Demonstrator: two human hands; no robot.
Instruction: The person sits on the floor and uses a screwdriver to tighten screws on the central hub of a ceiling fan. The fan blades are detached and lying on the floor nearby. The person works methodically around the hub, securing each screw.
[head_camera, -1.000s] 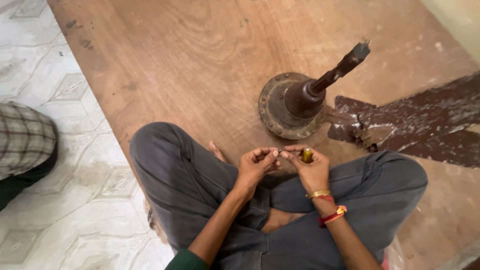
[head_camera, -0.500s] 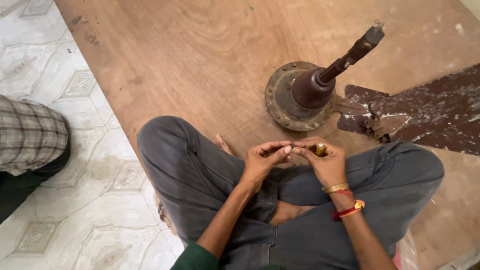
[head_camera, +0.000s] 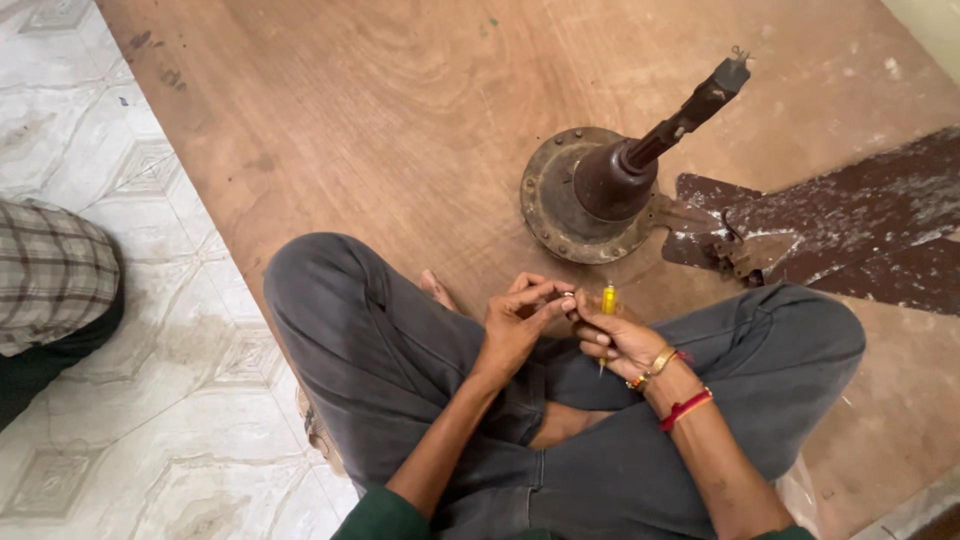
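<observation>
I sit cross-legged on a brown wooden board (head_camera: 380, 130). My right hand (head_camera: 618, 338) grips a small screwdriver with a yellow handle (head_camera: 608, 298), handle up, its thin shaft poking out below the palm. My left hand (head_camera: 520, 318) pinches a tiny metal piece (head_camera: 568, 296) at its fingertips, right beside the screwdriver handle. The two hands touch above my lap. Bangles and a red thread circle my right wrist. Just beyond the hands stands a rusty round motor housing (head_camera: 585, 195) with a dark rod (head_camera: 690, 105) rising from it.
A dark brown fan blade (head_camera: 840, 230) with flaking paint lies right of the housing, a small metal bracket (head_camera: 735, 255) on it. Patterned white floor tiles (head_camera: 110, 330) spread at left. Another person's checked sleeve (head_camera: 50, 275) shows at the left edge.
The view has shifted slightly. My hands stay together at my lap; the yellow screwdriver handle now stands more upright and shows more clearly above my right fist.
</observation>
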